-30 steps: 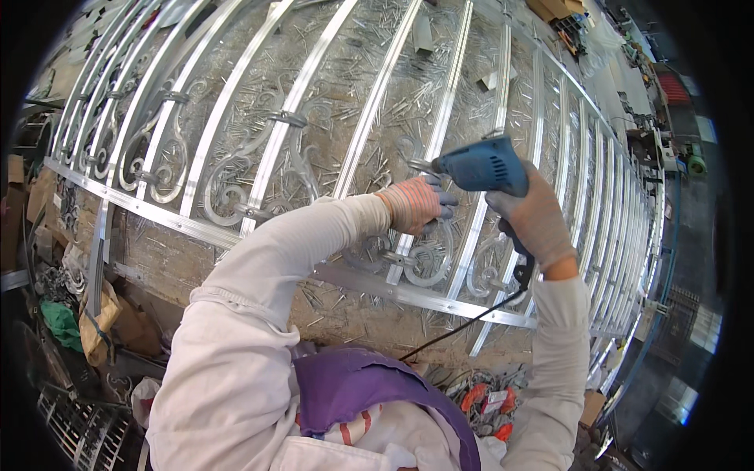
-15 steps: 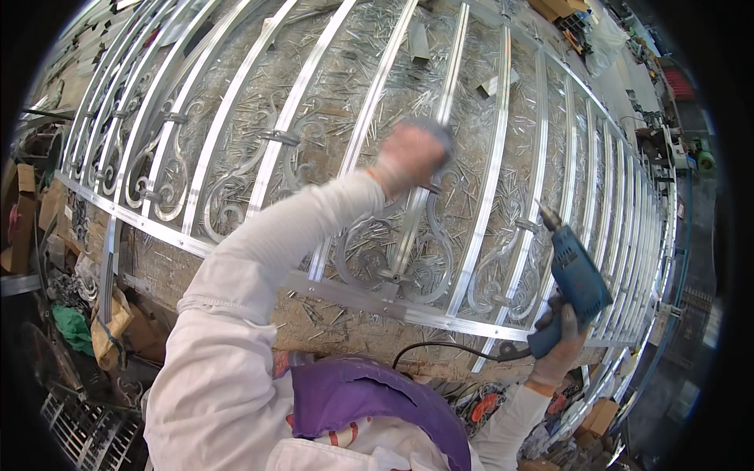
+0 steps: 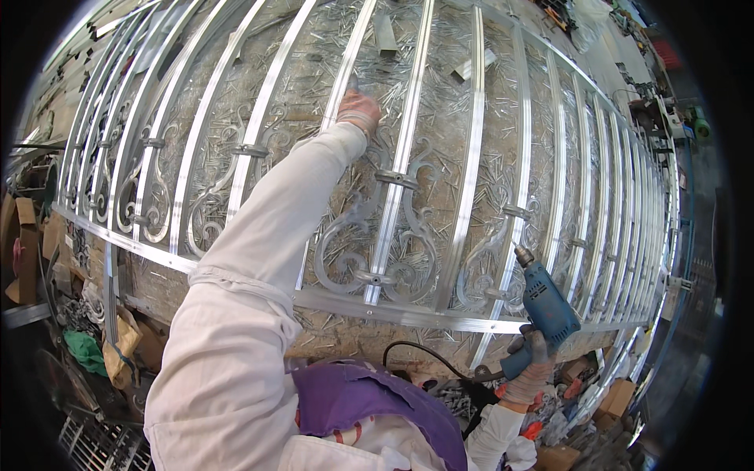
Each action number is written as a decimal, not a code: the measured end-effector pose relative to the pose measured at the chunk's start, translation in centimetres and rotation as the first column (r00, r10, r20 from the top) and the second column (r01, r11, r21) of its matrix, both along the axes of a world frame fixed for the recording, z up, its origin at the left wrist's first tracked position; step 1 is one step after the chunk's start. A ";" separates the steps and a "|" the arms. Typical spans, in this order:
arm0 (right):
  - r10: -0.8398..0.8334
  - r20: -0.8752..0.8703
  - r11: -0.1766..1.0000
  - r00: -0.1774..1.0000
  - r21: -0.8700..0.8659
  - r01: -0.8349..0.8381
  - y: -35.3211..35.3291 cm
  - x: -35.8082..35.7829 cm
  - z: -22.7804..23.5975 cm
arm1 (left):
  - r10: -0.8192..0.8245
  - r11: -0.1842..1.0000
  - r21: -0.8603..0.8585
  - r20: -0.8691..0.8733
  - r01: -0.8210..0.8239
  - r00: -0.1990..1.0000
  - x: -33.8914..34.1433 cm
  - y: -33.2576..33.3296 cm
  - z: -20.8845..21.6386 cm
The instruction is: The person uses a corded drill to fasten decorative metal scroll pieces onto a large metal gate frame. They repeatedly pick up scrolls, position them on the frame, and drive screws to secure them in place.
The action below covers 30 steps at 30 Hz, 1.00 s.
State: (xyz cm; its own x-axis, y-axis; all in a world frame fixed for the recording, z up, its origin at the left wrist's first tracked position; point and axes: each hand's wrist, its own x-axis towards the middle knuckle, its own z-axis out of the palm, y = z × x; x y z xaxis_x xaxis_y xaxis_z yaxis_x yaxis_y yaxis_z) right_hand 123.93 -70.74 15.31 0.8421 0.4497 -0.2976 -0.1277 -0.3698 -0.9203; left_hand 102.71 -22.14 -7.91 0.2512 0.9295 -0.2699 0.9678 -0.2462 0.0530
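Note:
My right hand (image 3: 534,352), gloved, is closed around the handle of a blue power drill (image 3: 548,298). The drill's bit points up and away from me, over the bars of a silver metal railing (image 3: 408,315). Reaching far forward, my gloved left hand (image 3: 360,111) is down beside one upright bar, among thin silver rivets (image 3: 385,86) scattered over the bench. Its fingers are mostly hidden, so what they touch or hold does not show. Just nearer to me, a scroll ornament (image 3: 420,228) is fixed around a bar with a collar (image 3: 397,179).
A black cord (image 3: 424,345) runs from the drill's handle across the bench's near edge. Short metal tube pieces (image 3: 385,35) lie between the bars at the far side. Below the bench on the left are a green bag (image 3: 85,352) and cardboard.
My left hand has moved forward and left, off the scroll ornament's collar area to the scattered rivets. The drill in my right hand has shifted a little left and nearer to me.

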 end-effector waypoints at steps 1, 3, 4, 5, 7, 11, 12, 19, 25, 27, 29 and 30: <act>0.020 -0.008 1.000 1.000 0.003 -0.020 0.2 -0.1 0.0 | -0.004 1.000 0.012 -0.081 0.005 0.997 -0.5 0.5 -0.5; 0.007 -0.008 1.000 1.000 -0.015 -0.008 -0.4 -0.3 -0.1 | -0.424 0.906 -0.089 -0.185 0.414 0.887 1.0 -0.7 4.5; 0.013 -0.019 1.000 1.000 -0.018 -0.013 -0.5 -0.4 -0.2 | -0.331 0.944 -0.032 -0.117 0.330 0.936 0.8 -0.8 6.4; 0.018 -0.029 1.000 0.999 -0.021 -0.018 -0.6 -0.4 -0.2 | -0.237 0.971 0.019 -0.043 0.238 0.971 0.6 -1.2 8.2; 0.050 -0.049 0.999 0.998 -0.018 -0.051 -0.7 -0.3 -0.4 | -0.097 0.995 0.015 0.132 0.096 0.986 0.3 -1.2 11.0; 0.027 -0.094 1.000 0.995 0.018 -0.025 -0.4 -1.0 -1.0 | -0.141 0.957 -0.097 0.670 0.274 0.728 -2.1 -3.8 12.4; 0.032 -0.096 0.999 0.995 0.018 -0.030 -0.3 -0.9 -1.3 | -0.154 0.929 -0.138 0.699 0.344 0.698 -2.4 -5.1 12.3; 0.055 -0.168 0.997 0.984 0.071 -0.043 -1.8 0.0 -3.6 | -0.298 0.887 -0.090 0.637 0.452 0.711 -3.5 -12.6 10.6; 0.078 -0.149 0.996 0.986 0.055 -0.070 -2.0 -0.2 -3.4 | -0.409 0.887 -0.096 0.295 0.452 0.864 -2.0 -13.5 12.7; 0.090 -0.145 0.995 0.985 0.047 -0.084 -2.1 -0.3 -3.3 | -0.466 0.871 -0.071 0.192 0.486 0.864 -1.6 -13.6 13.2; 0.114 -0.150 0.993 0.982 0.035 -0.110 -2.3 -0.4 -3.1 | -0.516 0.851 -0.046 0.105 0.523 0.850 -1.3 -13.8 13.6; 0.114 -0.167 0.994 0.979 0.025 -0.111 -2.8 -0.1 -3.6 | -0.523 0.846 -0.049 0.118 0.531 0.844 -1.2 -13.7 13.8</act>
State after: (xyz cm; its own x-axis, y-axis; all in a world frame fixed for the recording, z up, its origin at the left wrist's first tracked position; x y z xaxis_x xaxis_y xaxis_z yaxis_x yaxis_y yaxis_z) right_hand 123.84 -73.53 11.69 0.7248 0.5441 -0.4225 -0.2389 -0.3767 -0.8950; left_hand 101.51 -35.83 5.85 0.7256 0.6270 -0.2836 0.6824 -0.7088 0.1788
